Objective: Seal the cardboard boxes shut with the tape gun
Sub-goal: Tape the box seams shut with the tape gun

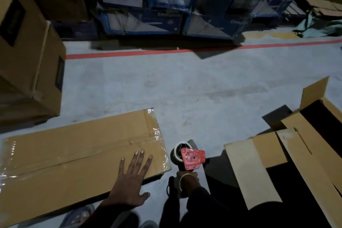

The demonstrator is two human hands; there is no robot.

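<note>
Left hand (129, 181) flat on taped box (74, 157); right hand (187, 177) grips tape gun (192, 157).

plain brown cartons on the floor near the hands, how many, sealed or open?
2. A sealed flat box lies under the left hand, its seams taped. An open box lies right of the tape gun, which the right hand holds. Others stand farther off at far left.

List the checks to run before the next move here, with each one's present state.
1. Flat box taped along centre seam and right end: ok.
2. Left hand flat on that box, steadying it: ok.
3. Right hand grips tape gun: ok.
4. Tape roll loaded on gun: ok; loose end ready: cannot tell.
5. Box on the right closed for taping: not ok, flaps open.
</note>
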